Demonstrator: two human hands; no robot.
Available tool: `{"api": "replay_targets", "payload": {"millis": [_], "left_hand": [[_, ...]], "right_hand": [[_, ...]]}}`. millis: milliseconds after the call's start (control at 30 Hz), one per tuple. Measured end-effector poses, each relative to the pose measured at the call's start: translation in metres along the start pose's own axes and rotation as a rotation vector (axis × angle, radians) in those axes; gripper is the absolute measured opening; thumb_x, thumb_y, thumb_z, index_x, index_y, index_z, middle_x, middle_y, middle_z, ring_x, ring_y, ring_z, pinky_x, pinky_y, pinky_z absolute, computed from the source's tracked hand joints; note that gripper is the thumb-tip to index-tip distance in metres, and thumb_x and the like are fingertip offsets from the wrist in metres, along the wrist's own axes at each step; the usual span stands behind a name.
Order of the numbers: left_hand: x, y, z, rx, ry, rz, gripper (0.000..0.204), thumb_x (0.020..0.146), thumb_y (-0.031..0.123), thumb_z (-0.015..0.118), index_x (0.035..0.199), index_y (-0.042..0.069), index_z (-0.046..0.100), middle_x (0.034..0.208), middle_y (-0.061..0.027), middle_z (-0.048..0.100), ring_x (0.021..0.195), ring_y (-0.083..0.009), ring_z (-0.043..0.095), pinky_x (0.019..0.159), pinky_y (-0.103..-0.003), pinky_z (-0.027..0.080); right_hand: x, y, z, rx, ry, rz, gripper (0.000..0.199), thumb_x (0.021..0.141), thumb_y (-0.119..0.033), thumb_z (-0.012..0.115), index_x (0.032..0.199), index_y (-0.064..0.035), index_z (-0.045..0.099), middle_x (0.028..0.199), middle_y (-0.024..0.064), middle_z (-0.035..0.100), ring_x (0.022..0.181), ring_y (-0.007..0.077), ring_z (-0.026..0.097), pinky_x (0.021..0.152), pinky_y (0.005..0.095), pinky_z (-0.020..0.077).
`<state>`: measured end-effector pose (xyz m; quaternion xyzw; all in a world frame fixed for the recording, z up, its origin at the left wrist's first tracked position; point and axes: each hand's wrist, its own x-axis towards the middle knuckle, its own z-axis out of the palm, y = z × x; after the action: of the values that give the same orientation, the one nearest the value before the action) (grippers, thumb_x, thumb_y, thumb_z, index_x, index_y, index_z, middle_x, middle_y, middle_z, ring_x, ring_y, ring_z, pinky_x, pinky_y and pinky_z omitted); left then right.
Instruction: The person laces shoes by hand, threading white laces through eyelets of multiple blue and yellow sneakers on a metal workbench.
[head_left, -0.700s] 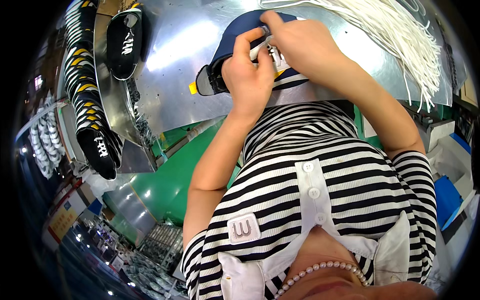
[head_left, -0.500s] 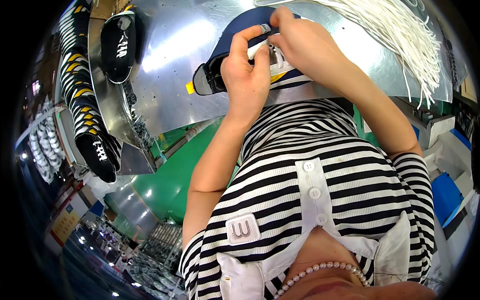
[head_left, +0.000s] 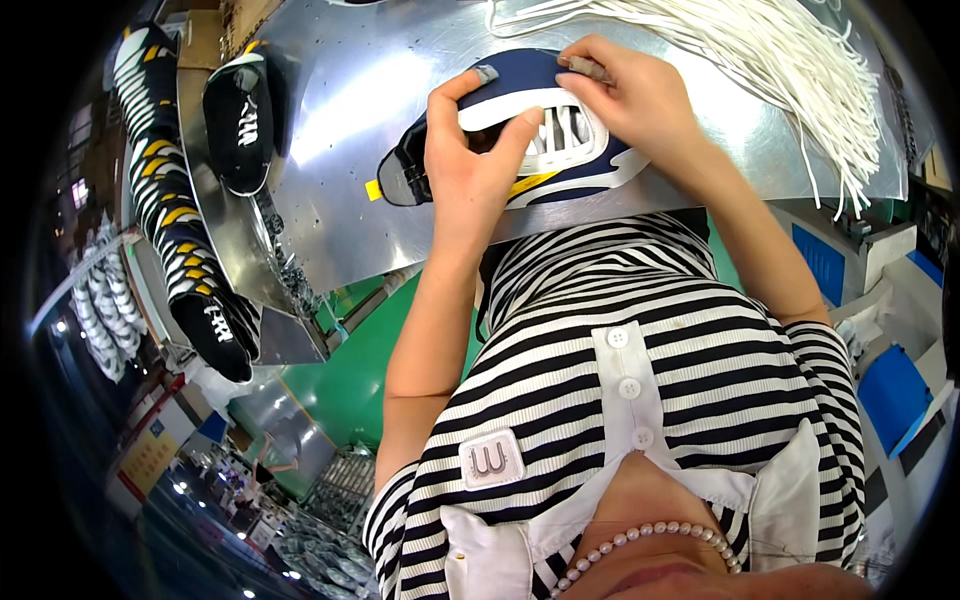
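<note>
A navy and white shoe upper (head_left: 520, 100) lies on its side on the shiny metal table (head_left: 350, 90). My left hand (head_left: 470, 160) grips its near side, thumb and fingers wrapped over the white eyelet band. My right hand (head_left: 635, 95) holds the far end, fingertips pinching the edge near the lace holes. A thick bundle of white laces (head_left: 790, 60) lies on the table just right of my right hand.
A black shoe (head_left: 240, 120) sits on the table's left part. A row of black, white and yellow shoes (head_left: 175, 220) runs down the left on a conveyor. Blue bins (head_left: 895, 390) stand at the right, green floor (head_left: 350, 380) below the table.
The shoe has been turned and lowered toward me; its white eyelet side now faces up. My left hand shifted from the middle to the near side, my right to the far end.
</note>
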<state>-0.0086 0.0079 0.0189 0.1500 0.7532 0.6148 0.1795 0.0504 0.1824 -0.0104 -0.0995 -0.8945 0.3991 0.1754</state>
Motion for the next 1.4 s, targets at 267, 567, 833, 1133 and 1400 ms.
{"api": "replay_targets", "payload": {"millis": [267,567,833,1133,1400], "left_hand": [[0.003,-0.02,0.01,0.309,0.185,0.327,0.056,0.075,0.003,0.073,0.125,-0.005,0.048,0.107,-0.0168,0.062,0.091,-0.0248,0.065,0.08,-0.033,0.053],[-0.003,0.012,-0.032,-0.202,-0.248,-0.182,0.053,0.08,-0.006,0.07,0.127,-0.002,0.045,0.1,-0.0073,0.059,0.09,-0.0115,0.057,0.081,-0.026,0.048],[0.004,0.012,-0.021,-0.144,-0.261,-0.2,0.047,0.085,0.0,0.067,0.128,-0.001,0.046,0.098,-0.0143,0.068,0.092,-0.0182,0.066,0.085,-0.03,0.05],[0.029,0.008,-0.015,-0.041,-0.154,-0.072,0.045,0.094,0.011,0.061,0.131,-0.005,0.042,0.089,-0.0144,0.068,0.074,-0.0148,0.066,0.066,-0.027,0.055],[0.043,0.003,-0.004,0.126,-0.083,-0.023,0.044,0.093,0.013,0.062,0.129,-0.005,0.044,0.086,-0.0153,0.068,0.08,-0.0167,0.066,0.07,-0.028,0.053]], "right_hand": [[-0.006,0.0,0.016,-0.055,0.209,-0.19,0.009,0.084,-0.015,0.062,0.092,-0.012,0.065,0.08,0.0032,0.067,0.065,0.0235,0.064,0.053,0.0349,0.0466],[-0.008,0.004,0.022,0.048,0.198,-0.063,0.014,0.087,-0.021,0.064,0.098,-0.0125,0.067,0.074,0.0054,0.068,0.061,0.0227,0.065,0.053,0.0349,0.0483],[-0.008,-0.015,0.004,0.102,-0.016,-0.437,0.019,0.076,-0.001,0.07,0.093,-0.0084,0.067,0.076,0.0041,0.066,0.058,0.0134,0.059,0.052,0.0257,0.0452],[-0.032,-0.07,-0.03,0.83,-0.481,-0.443,0.012,0.075,-0.002,0.073,0.085,-0.0084,0.07,0.071,0.0018,0.066,0.058,0.0182,0.062,0.051,0.0281,0.0448],[-0.035,-0.054,-0.015,0.505,-0.305,-0.33,0.012,0.079,-0.003,0.069,0.091,-0.006,0.069,0.075,0.0022,0.067,0.058,0.0112,0.059,0.054,0.0232,0.0451]]}}
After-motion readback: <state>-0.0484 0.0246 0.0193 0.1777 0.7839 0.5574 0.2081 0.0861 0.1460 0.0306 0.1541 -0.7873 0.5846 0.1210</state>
